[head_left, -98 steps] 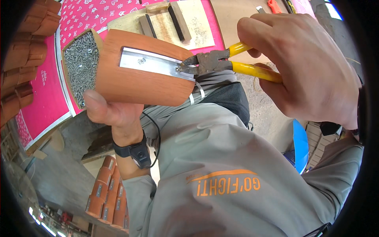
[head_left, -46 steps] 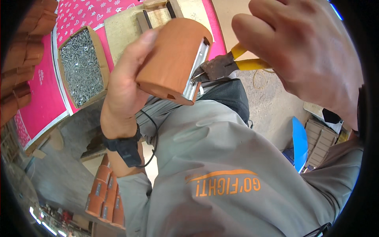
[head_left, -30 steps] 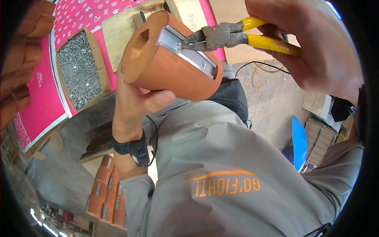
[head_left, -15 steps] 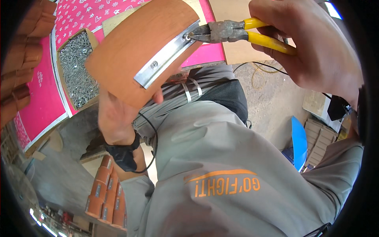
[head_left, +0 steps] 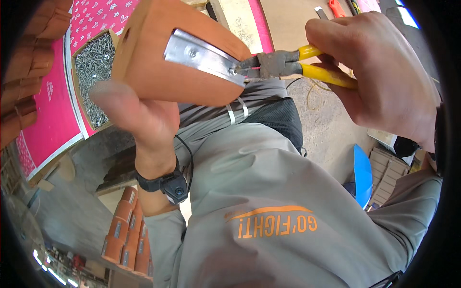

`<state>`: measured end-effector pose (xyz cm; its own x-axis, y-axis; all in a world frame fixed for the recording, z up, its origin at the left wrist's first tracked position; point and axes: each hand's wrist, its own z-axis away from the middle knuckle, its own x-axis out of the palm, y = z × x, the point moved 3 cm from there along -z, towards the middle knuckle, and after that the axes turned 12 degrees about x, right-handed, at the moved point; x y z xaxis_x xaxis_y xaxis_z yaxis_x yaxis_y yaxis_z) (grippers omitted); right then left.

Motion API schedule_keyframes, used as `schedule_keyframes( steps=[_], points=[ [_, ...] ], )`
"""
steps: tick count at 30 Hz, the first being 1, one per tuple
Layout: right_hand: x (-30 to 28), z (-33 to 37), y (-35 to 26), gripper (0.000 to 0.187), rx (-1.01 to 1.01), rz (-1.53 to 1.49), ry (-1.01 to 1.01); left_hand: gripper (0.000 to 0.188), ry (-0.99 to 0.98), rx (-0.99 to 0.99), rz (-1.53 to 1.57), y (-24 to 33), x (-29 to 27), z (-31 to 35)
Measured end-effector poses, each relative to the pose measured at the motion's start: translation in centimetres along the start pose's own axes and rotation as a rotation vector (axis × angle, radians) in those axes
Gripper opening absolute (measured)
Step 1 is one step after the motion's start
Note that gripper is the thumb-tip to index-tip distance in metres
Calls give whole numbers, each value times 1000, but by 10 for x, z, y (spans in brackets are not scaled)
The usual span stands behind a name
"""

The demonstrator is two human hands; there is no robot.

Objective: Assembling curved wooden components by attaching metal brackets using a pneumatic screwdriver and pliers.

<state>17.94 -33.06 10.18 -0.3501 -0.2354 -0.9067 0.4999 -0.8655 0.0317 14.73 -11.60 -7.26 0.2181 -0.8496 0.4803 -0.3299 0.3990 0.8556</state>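
A curved orange clay roof tile (head_left: 158, 79) rests on my left hand (head_left: 146, 115), which grips it from below; most of its fingers are hidden behind the tile. Fixed along the tile is a shiny metal strip (head_left: 211, 62) with a screw head (head_left: 193, 53) near one end. My right hand (head_left: 384, 72) is closed round the yellow handles of a pair of pliers (head_left: 273, 65). The pliers' jaws sit at a second screw, at the strip's end nearest my right hand.
On the pink-covered table at the left stands a cardboard box of screws (head_left: 93, 72). Stacked tiles (head_left: 24, 72) rise at the far left, and more tiles with strips (head_left: 126, 230) sit lower left. An orange-handled tool (head_left: 336, 8) lies on a board at the back.
My left hand has turned the tile, so the strip now slopes down toward the right and the tile's end shows. The pliers have shifted slightly down and right, staying at the same screw.
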Motion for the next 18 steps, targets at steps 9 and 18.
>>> schedule_keyframes(
  steps=[9, 18],
  points=[
    [-1, 5, -10, 29, -2, -52, -113, 81, -213, -201, -177, 25, 49, -18],
    [-5, -1, 0, 28, -74, -181, -112, 83, -545, -522, 806, 2, 12, -8]
  ],
)
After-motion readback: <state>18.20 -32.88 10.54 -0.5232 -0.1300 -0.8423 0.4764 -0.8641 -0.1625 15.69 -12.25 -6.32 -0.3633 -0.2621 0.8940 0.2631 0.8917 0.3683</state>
